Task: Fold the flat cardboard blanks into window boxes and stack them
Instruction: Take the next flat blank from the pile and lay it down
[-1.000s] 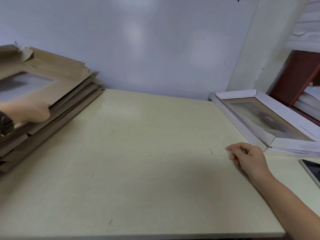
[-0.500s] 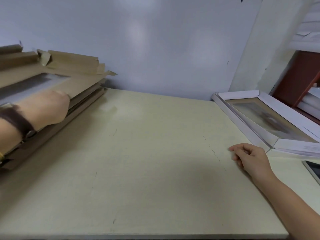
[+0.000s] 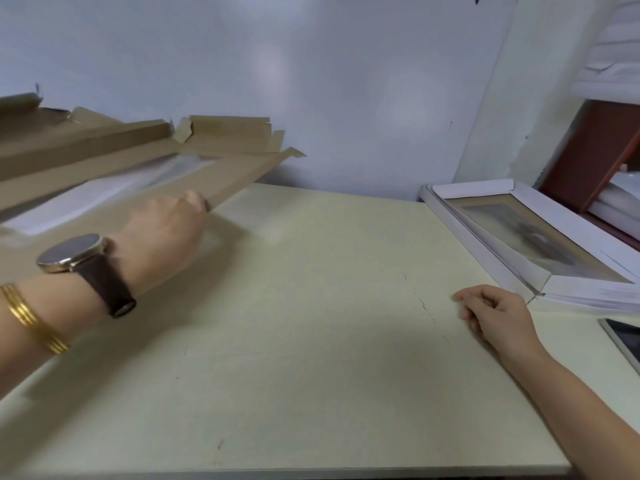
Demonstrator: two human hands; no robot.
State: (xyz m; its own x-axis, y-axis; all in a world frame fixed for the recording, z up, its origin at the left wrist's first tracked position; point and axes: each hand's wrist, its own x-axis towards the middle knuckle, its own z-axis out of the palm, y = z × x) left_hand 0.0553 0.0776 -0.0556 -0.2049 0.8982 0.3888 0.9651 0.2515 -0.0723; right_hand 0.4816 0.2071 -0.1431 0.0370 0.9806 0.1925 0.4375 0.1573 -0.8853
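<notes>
Cardboard-fetching step, seemingly. Grips the flat brown cardboard window blank (image 3: 221,178) by its edge at ten o'clock in the left hand (image 3: 162,230), aslant above the pale table (image 3: 311,358). Rests the right hand (image 3: 498,317) at three o'clock, loosely curled, empty. Next needs laying it flat at centre.

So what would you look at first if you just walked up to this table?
Probably the big brown cardboard blank on the left, with a see-through window, which the left hand holds by its edge above the table. Next, the white window box at the right, with the right hand resting beside it.
</notes>
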